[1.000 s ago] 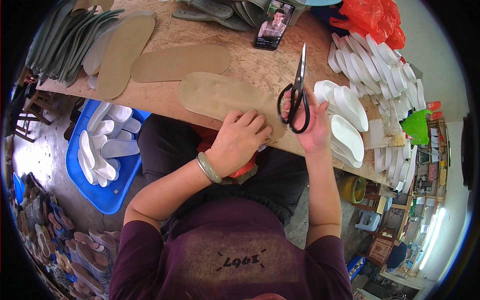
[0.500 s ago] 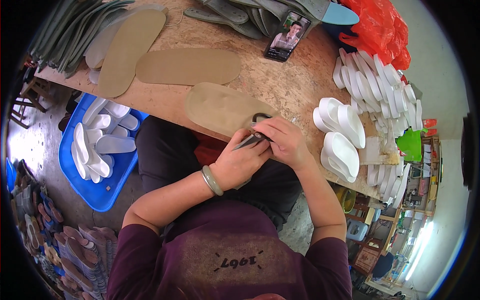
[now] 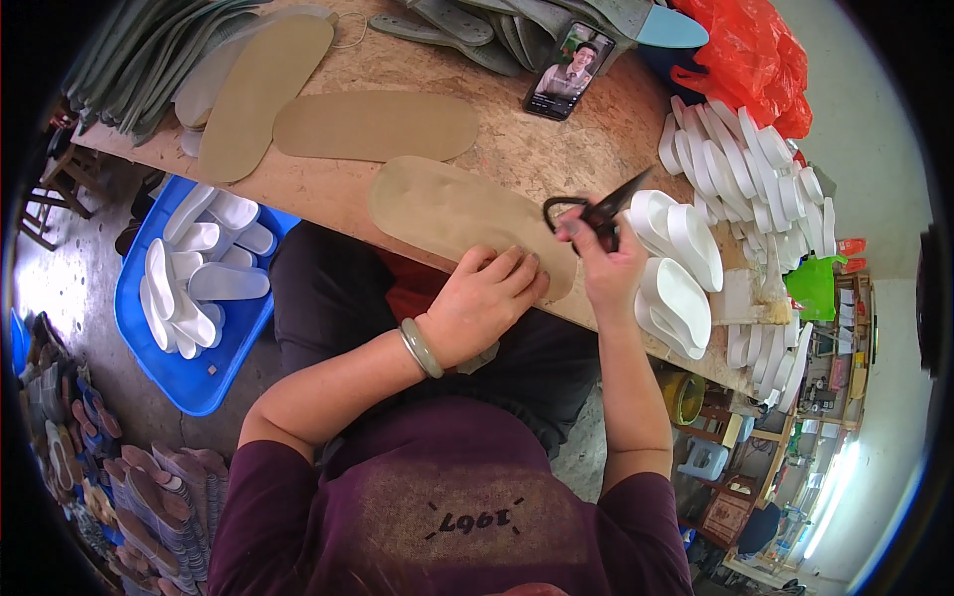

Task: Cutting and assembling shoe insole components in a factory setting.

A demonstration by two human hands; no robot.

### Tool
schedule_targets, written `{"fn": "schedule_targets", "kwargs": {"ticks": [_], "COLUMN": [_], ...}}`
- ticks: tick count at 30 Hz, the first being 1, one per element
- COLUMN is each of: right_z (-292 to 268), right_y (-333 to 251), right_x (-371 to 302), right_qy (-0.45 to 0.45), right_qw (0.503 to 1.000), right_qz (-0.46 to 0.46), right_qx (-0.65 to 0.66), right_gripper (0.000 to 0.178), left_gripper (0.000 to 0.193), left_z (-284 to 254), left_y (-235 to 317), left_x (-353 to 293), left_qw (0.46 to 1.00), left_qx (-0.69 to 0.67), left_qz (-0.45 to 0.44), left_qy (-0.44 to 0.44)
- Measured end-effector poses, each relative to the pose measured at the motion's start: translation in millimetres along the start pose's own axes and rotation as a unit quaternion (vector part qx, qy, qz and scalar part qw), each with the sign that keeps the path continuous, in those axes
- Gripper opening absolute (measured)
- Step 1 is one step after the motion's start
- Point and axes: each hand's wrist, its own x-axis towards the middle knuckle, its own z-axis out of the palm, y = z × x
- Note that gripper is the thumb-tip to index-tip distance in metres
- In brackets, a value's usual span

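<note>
In my right hand (image 3: 608, 260), raised over the table's front edge, a pair of black-handled scissors (image 3: 599, 214) is gripped, blades pointing up and right. My left hand (image 3: 487, 303) lies over the near edge of a tan sole-shaped sheet (image 3: 437, 204), fingers bent and close together. A small greyish edge shows under that hand by the wrist; what it belongs to is hidden. Two more tan sole-shaped sheets, one lying crosswise (image 3: 378, 126) and one slanting (image 3: 263, 94), lie farther left on the table.
White sandal-shaped soles (image 3: 681, 243) stand right of my right hand, with more stacked behind. A phone (image 3: 568, 72) leans at the back near grey soles (image 3: 447, 25) and a red plastic bag (image 3: 760, 60). Below left, a blue tray (image 3: 204, 392) holds white pieces.
My right hand has moved right and away from my left hand, carrying the scissors, whose blades have swung from lower left to upper right. My left hand has stayed near the table edge.
</note>
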Motion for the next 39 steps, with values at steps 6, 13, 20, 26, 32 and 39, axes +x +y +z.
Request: {"fn": "schedule_targets", "kwargs": {"ticks": [6,13,20,26,32,39], "right_z": [4,-10,-11,-9,-3,-10], "right_y": [6,19,15,3,5,13], "right_x": [-3,29,33,42,48,44], "right_qy": [-0.086,0.065,-0.049,-0.146,-0.116,-0.115], "right_qw": [0.979,0.943,0.971,0.947,0.943,0.942], "right_qz": [-0.089,-0.124,-0.010,0.061,0.091,0.039], "right_qx": [-0.161,-0.302,-0.235,-0.279,-0.300,-0.311], "right_gripper": [0.024,0.026,0.039,0.047,0.038,0.038], "left_gripper": [0.038,0.039,0.038,0.038,0.038,0.039], "left_z": [0,0,0,0,0,-1], "left_y": [-1,1,1,0,0,0], "left_x": [-1,-1,-1,0,0,0], "left_qw": [1.000,1.000,1.000,1.000,1.000,1.000], "left_qx": [-0.011,0.003,-0.007,0.000,-0.007,-0.010], "left_qz": [0.011,-0.004,-0.010,-0.007,-0.010,-0.007], "left_qy": [0.015,0.006,0.003,0.005,0.004,0.000]}}
